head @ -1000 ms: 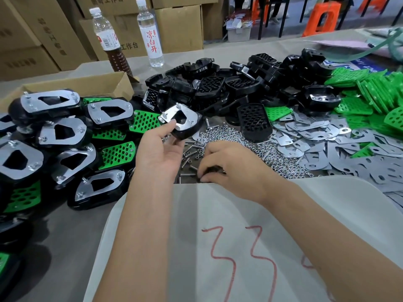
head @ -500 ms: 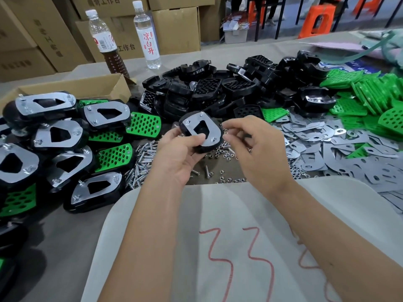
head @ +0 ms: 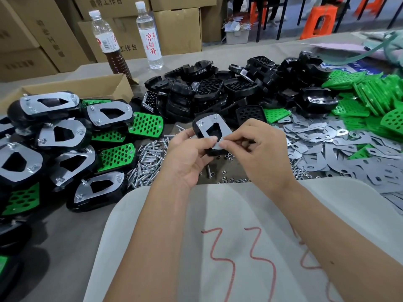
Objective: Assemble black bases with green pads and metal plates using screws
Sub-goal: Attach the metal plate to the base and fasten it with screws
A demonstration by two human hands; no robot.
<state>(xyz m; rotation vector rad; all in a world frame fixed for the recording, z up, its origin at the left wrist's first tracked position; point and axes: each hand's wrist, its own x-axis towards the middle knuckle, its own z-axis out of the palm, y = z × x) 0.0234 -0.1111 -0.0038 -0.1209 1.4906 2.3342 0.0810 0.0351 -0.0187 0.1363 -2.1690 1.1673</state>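
My left hand (head: 187, 158) gripped a black base (head: 209, 136) with its metal plate (head: 214, 132) above the worktop (head: 65, 225). My right hand (head: 259, 149) pinched at the plate's near corner, fingertips curled; whatever they held was hidden. Loose screws (head: 146, 164) lay just left.

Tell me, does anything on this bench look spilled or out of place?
Nothing looks damaged. The screws and small nuts lie loose on the table rather than in a container, and the metal plates sprawl in an untidy heap, some under the green pads.
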